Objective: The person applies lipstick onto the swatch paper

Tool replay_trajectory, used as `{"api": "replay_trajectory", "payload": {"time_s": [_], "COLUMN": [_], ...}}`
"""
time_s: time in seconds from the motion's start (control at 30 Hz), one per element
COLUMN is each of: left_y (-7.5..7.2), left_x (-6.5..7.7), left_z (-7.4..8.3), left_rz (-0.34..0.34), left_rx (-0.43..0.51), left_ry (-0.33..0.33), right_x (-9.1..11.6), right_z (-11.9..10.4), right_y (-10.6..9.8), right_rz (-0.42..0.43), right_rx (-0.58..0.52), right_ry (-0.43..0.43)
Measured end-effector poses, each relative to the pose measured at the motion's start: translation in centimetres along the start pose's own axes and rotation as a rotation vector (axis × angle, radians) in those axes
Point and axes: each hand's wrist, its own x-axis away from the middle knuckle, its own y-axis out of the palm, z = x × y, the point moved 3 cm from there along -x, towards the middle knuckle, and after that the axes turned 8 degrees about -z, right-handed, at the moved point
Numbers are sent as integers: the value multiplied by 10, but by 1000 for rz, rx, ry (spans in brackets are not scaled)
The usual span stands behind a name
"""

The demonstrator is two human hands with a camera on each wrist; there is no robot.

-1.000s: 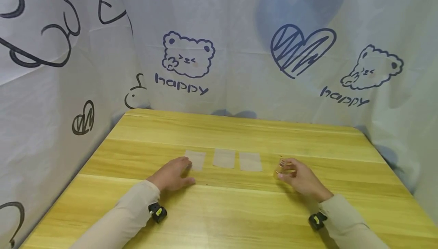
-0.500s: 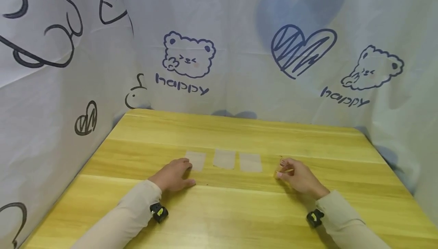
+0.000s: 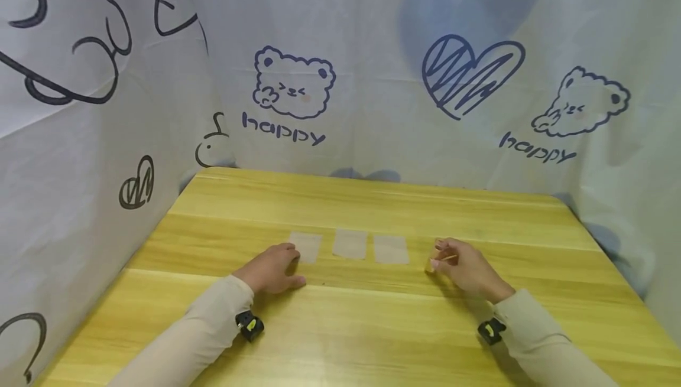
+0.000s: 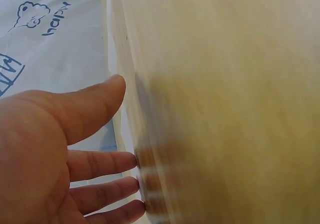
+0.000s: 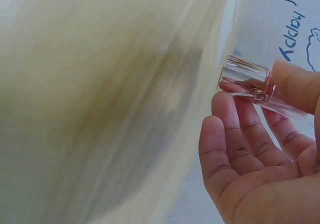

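Head view shows a wooden desk (image 3: 372, 328) walled at 9, 12 and 3 o'clock by a white cloth (image 3: 372, 109) printed with bears, hearts and the word "happy". Three pale, see-through sheets (image 3: 349, 244) lie flat in a row near the middle of the desk, side by side with narrow gaps between them.

The left hand (image 3: 270, 272) rests palm down on the desk, its fingertips at the near left corner of the leftmost sheet, at about 10 o'clock from the wrist. Its grip is slack: in the left wrist view the fingers (image 4: 102, 163) and thumb stretch out nearly straight against the desk edge, holding nothing.

The right hand (image 3: 464, 269) sits at 3 o'clock of the sheet row, well apart from the rightmost sheet. Its grip is closed lightly round a small clear tube (image 5: 252, 86): in the right wrist view the thumb presses the tube from above while the curled fingers (image 5: 235, 134) support it from below, and the tube's open end sticks out past the fingertips toward 10 o'clock. In the head view the tube (image 3: 432, 265) shows only as a small glint at the fingertips, low over the desk; whether it touches the wood cannot be told.

Beige sleeves (image 3: 197, 340) cover both forearms, each with a black and yellow band at the wrist.
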Motion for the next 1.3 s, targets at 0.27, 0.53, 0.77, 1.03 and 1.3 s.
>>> {"api": "replay_trajectory", "payload": {"time_s": [0.27, 0.53, 0.77, 1.03, 1.3], "left_y": [-3, -9, -12, -18, -22], "left_x": [2, 1, 2, 4, 0], "left_z": [3, 8, 19, 39, 58], "left_rz": [9, 80, 141, 161, 163], "left_rx": [-9, -18, -26, 5, -8], "left_ry": [13, 63, 150, 207, 242], "right_x": [-1, -1, -1, -3, -6], "right_z": [-12, -25, -35, -50, -62], "right_y": [-3, -2, 3, 6, 11], "right_rz": [22, 37, 32, 12, 3], "right_rx": [66, 91, 72, 54, 74], "right_ry": [-33, -82, -89, -114, -167]}}
